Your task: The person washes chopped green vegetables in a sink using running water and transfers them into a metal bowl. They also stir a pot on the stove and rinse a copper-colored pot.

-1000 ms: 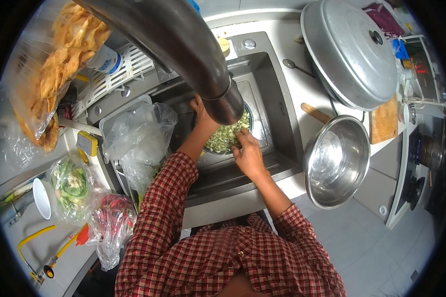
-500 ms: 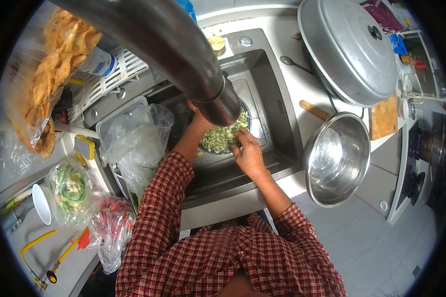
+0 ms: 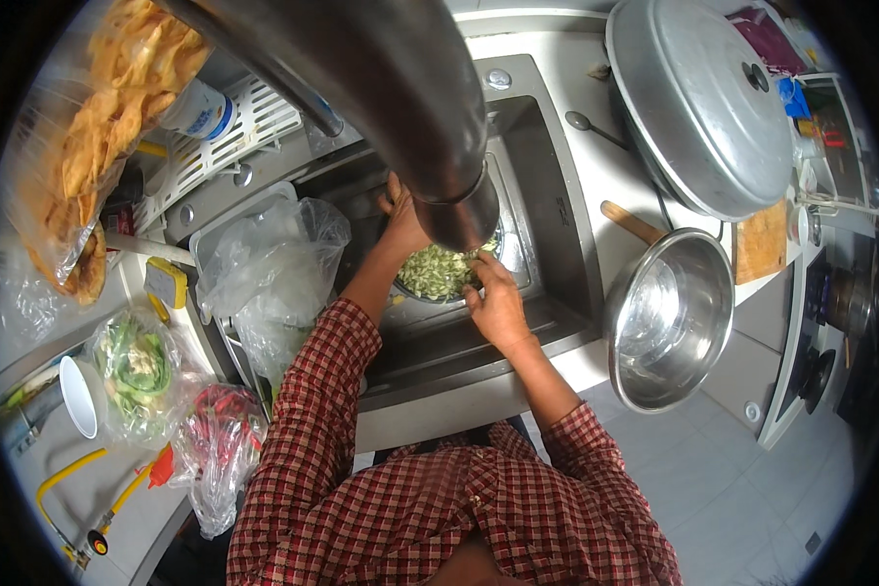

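Green vegetable pieces (image 3: pixel 439 273) lie already cut; right hand (image 3: pixel 499 310) touches them, fingers half-bent, loose; for left hand (image 3: pixel 404 225), I cannot tell.

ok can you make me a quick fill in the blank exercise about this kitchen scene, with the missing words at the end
In the sink, the left hand and right hand are at chopped pieces coloured pale ____. 
The empty steel bowl is to the sink's ____. 
The sponge is to the sink's ____. 
The metal lid has a knob coloured ____.

Missing words: green; right; left; black.
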`<state>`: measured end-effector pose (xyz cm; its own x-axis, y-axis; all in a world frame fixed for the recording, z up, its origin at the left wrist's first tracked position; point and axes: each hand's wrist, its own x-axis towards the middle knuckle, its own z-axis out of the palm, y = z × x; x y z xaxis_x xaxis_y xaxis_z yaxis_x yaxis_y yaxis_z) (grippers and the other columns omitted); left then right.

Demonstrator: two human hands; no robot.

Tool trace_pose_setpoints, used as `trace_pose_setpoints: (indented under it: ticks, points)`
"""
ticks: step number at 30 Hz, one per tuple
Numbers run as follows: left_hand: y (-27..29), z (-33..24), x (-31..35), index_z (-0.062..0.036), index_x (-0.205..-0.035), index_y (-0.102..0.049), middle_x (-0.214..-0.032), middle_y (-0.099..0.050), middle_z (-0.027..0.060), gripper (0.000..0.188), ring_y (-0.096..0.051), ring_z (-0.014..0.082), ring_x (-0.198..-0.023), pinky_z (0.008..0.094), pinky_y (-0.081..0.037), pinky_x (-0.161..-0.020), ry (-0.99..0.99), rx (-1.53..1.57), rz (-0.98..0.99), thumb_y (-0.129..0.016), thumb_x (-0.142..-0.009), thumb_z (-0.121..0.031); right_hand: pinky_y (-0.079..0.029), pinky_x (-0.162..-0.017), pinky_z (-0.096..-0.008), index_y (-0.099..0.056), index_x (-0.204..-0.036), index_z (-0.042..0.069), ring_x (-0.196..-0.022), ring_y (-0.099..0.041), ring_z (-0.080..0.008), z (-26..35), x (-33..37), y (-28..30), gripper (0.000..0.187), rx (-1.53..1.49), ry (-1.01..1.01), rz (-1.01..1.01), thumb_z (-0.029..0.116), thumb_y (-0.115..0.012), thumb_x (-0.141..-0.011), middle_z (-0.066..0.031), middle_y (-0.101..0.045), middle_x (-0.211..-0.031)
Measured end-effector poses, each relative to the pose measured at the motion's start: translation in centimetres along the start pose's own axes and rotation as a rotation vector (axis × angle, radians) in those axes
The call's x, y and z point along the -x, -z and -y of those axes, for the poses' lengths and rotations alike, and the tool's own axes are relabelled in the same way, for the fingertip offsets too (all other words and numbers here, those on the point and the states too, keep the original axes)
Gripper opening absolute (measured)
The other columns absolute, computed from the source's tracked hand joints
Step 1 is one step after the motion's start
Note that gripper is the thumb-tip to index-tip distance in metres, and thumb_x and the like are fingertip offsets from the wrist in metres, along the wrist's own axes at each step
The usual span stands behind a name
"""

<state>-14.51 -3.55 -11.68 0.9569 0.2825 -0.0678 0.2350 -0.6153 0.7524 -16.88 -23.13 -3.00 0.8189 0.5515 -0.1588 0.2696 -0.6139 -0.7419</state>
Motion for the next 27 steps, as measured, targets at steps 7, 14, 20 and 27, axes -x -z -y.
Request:
trace_pose_setpoints:
  ticks: [7, 14, 20, 27]
  points:
    - [-2.3, 2.6, -0.5, -0.0159, -0.140, -0.013, -0.090, -0.056, 0.0202, 0.055, -0.052, 0.0204, -0.058, 0.0318, -0.044, -0.051, 0.016, 0.100, -0.034, -0.042, -0.093, -0.019, -0.041, -0.091, -0.0405, -0.058, -0.104, -0.003, -0.104, -0.050, -0.0380, -0.7, 0.0, -0.3, 0.035, -0.011, 0.011, -0.018, 0.001, -0.061, -0.070, -0.0210, -0.051, -0.118]
    - [-4.3, 7.7, -0.9, -0.0071, -0.138, -0.020, -0.090, -0.057, 0.0192, 0.050, -0.054, 0.0190, -0.061, 0.0283, -0.047, -0.055, -0.031, -0.230, 0.103, -0.038, -0.095, -0.025, -0.042, -0.089, -0.0406, -0.058, -0.103, -0.003, -0.101, -0.052, -0.0384, -0.3, -0.4, -0.4, 0.034, -0.021, 0.045, 0.005, 0.000, -0.061, -0.070, -0.0212, -0.053, -0.115]
    - [-0.4, 1.2, -0.3, -0.0016, -0.136, -0.021, -0.096, -0.059, 0.0208, 0.050, -0.057, 0.0167, -0.064, 0.0228, -0.047, -0.058, 0.015, -0.073, 0.043, -0.034, -0.096, -0.027, -0.043, -0.088, -0.0398, -0.058, -0.102, -0.003, -0.099, -0.053, -0.0381, -0.3, -0.4, 0.3, 0.033, -0.037, 0.029, -0.007, -0.001, -0.060, -0.070, -0.0213, -0.053, -0.114]
    - [-0.7, 2.3, -0.7, 0.0026, -0.135, -0.020, -0.100, -0.058, 0.0239, 0.052, -0.061, 0.0213, -0.076, 0.0241, -0.049, -0.062, 0.021, 0.028, 0.049, -0.036, -0.095, -0.028, -0.042, -0.091, -0.0372, -0.057, -0.104, -0.002, -0.105, -0.052, -0.0352, 0.2, -0.4, 0.7, 0.032, -0.024, -0.030, 0.039, 0.000, -0.061, -0.073, -0.0174, -0.053, -0.117]
